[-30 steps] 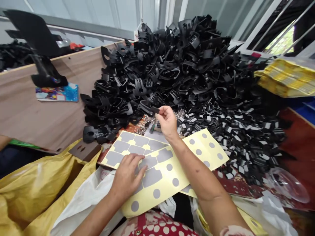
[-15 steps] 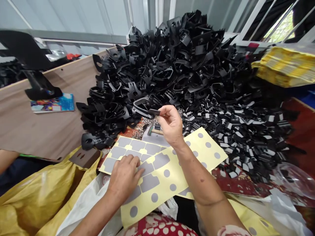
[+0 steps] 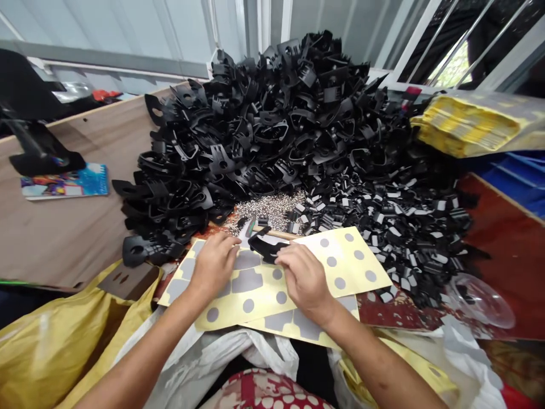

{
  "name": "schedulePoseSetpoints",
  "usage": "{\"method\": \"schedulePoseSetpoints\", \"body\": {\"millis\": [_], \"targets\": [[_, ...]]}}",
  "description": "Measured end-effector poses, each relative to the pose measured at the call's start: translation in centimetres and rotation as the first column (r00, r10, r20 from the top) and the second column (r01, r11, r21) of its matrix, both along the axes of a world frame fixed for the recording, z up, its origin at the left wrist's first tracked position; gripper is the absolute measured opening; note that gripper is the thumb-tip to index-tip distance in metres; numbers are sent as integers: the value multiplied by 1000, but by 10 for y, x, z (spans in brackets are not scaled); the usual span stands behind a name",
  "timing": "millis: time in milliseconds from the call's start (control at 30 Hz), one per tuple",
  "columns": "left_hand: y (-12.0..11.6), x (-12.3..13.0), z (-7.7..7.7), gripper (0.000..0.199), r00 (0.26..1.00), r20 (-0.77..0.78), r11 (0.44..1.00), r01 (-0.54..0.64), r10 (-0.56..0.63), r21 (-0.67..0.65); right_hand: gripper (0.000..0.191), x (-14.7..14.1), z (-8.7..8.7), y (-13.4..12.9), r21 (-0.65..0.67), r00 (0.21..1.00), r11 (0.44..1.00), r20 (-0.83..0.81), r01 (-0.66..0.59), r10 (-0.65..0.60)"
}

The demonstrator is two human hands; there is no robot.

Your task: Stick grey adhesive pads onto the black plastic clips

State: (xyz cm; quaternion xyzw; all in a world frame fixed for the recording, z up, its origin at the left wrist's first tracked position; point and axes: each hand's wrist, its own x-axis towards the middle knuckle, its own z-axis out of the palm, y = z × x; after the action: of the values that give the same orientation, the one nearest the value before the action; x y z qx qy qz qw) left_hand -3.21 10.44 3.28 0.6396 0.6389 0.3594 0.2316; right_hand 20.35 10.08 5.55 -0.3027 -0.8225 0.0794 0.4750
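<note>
My right hand [image 3: 307, 279] is closed on the end of a black plastic part [image 3: 266, 247], held just above the sheets. At the upper left of the yellow sheet [image 3: 264, 289] with grey stickers, my left hand [image 3: 215, 262] has its fingers bent together at the sheet's edge; whether they pinch anything is hidden. Under that sheet lies another yellow sheet [image 3: 298, 325]. Just behind the black part rests a hammer [image 3: 275, 233] with a wooden handle, near small shiny metal pieces [image 3: 272, 209].
A tall heap of black parts [image 3: 264, 130] fills the back. Small black pieces with white pads [image 3: 392, 227] spread to the right. A clear plastic lid [image 3: 481, 301] and stacked yellow sheets [image 3: 472, 125] are at the right, a yellow bag [image 3: 63, 335] at the left.
My right hand has come down and nearer with the black part, which has turned. My left hand has moved slightly up, and the top sheet has shifted. The camera view has turned slightly.
</note>
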Motion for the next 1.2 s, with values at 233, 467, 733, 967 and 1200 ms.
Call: {"method": "schedulePoseSetpoints", "body": {"millis": [233, 467, 733, 967, 1200], "targets": [[-54, 38, 14, 82, 331, 908, 946, 107, 255, -305, 23, -28, -50, -28, 31, 970, 985, 183, -168, 159], [-26, 15, -5, 62, 390, 845, 921, -21, 366, -389, 31, -21, -56, -24, -406, 1000, 914, -17, -16, 10], [-17, 7, -28, 55, 298, 855, 894, 7, 425, -447, 23, -12, -54, -27, -755, 973, 621, -97, -208, 208], [-18, 8, -26, 55, 294, 873, 916, -28, 390, -400, 28, 5, -14, -18, -809, 860, 320, -397, -493, 320], [-17, 14, -26, 61, 346, 874, 939, -79, 342, -336, 36, -3, 6, -38, -804, 847, 325, -371, -498, 380]]}}
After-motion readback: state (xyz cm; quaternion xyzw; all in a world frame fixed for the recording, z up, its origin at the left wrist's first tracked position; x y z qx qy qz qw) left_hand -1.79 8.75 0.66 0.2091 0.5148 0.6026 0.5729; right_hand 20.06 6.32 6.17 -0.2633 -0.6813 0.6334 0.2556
